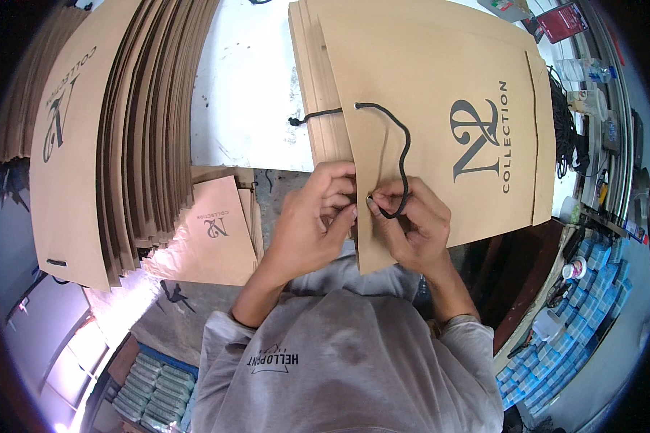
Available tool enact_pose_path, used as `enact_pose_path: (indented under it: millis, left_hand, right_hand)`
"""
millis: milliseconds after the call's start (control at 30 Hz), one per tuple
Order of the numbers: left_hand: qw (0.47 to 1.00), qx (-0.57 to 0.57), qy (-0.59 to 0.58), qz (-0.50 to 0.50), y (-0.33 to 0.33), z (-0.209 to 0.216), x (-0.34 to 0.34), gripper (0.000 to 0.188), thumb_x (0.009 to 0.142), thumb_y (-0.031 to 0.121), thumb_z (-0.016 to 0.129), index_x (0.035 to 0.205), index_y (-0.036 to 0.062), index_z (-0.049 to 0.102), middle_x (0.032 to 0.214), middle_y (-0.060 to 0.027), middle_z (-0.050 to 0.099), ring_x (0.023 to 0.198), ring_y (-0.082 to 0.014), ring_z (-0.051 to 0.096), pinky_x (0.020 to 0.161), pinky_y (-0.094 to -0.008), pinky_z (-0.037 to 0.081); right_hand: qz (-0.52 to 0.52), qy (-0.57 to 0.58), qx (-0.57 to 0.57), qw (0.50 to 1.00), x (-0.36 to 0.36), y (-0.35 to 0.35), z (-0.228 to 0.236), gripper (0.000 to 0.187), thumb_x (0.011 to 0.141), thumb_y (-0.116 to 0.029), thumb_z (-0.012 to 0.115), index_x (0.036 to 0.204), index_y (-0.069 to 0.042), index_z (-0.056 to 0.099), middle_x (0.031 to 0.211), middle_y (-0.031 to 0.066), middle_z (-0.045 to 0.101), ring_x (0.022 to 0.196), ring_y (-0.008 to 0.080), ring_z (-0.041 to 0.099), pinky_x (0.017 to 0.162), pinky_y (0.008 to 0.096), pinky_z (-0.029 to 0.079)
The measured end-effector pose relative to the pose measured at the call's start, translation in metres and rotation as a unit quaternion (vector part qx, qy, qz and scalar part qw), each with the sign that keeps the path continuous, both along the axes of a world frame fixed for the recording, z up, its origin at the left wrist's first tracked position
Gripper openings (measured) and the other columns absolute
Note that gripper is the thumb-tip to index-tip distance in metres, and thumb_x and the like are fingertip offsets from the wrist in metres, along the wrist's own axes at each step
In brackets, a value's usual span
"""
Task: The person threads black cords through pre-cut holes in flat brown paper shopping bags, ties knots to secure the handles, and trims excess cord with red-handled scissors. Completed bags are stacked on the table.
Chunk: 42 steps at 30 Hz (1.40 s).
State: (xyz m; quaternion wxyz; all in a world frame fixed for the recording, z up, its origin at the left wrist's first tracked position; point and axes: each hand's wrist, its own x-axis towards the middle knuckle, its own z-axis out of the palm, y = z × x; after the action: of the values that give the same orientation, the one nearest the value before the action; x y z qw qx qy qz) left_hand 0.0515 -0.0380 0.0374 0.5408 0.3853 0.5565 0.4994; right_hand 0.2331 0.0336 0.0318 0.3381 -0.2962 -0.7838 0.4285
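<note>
A brown paper bag (426, 43) with dark printing lies on its side before me, its mouth toward the left. Black cord (406, 137) passes through the upper eyelet, with a knotted end hanging out left of the mouth, and loops down to my right hand (415, 220). Thumb and fingers of that hand pinch the cord at the lower eyelet. At the mouth's edge is my left hand (318, 216), its fingers curled and closed. The front panel hides its fingertips, so whatever they grip is out of sight.
On the left stands a thick row of similar paper bags (148, 130). Another bag (213, 231) lies lower, beside my left forearm. A bundle of black cords (567, 123) rests right of the worked bag. Blue-and-white packs (578, 317) are stacked at lower right.
</note>
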Motion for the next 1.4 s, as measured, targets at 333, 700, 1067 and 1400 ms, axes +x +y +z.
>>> enact_pose_path:
  millis: [333,700,1067,1400]
  left_hand:
    - [0.93,0.065,0.306,0.192,-0.033,-0.015,-0.075,0.02,0.083,-0.005,0.073,0.103,-0.0044,0.072,0.092,-0.0133,0.076,0.08,-0.0151,0.073,0.071,-0.0263,0.06]
    - [0.973,0.162,0.136,0.096,-0.038,0.004,-0.054,0.018,0.085,-0.008,0.075,0.101,-0.0033,0.071,0.093,-0.0118,0.071,0.079,-0.0152,0.067,0.069,-0.0255,0.051]
    - [0.937,0.086,0.094,0.325,-0.05,-0.015,-0.073,0.018,0.092,-0.004,0.07,0.092,0.0035,0.054,0.09,-0.011,0.065,0.076,-0.0142,0.064,0.069,-0.0287,0.058]
    - [0.988,0.019,-0.124,0.094,-0.029,0.009,-0.028,0.019,0.09,-0.008,0.07,0.103,-0.0016,0.058,0.091,-0.0091,0.066,0.072,-0.0124,0.062,0.066,-0.0241,0.051]
  right_hand:
    - [-0.076,0.115,-0.151,0.979,0.01,0.012,-0.031,0.039,0.086,0.009,0.072,0.123,0.005,0.06,0.113,0.0099,0.053,0.087,0.0121,0.055,0.072,0.0236,0.049]
    - [-0.133,-0.122,0.015,0.983,-0.043,0.021,0.009,0.023,0.083,-0.012,0.079,0.099,-0.001,0.067,0.1,0.0162,0.061,0.092,0.0308,0.059,0.078,0.0386,0.048]
    - [-0.104,-0.021,-0.018,0.994,-0.027,0.025,-0.016,0.024,0.076,-0.008,0.081,0.094,0.0,0.068,0.104,0.0138,0.06,0.097,0.0307,0.06,0.078,0.0407,0.049]
    - [0.088,0.164,0.08,0.979,-0.052,-0.007,0.023,0.025,0.078,0.011,0.074,0.103,0.004,0.072,0.09,0.0141,0.07,0.078,0.0246,0.065,0.066,0.0349,0.053]
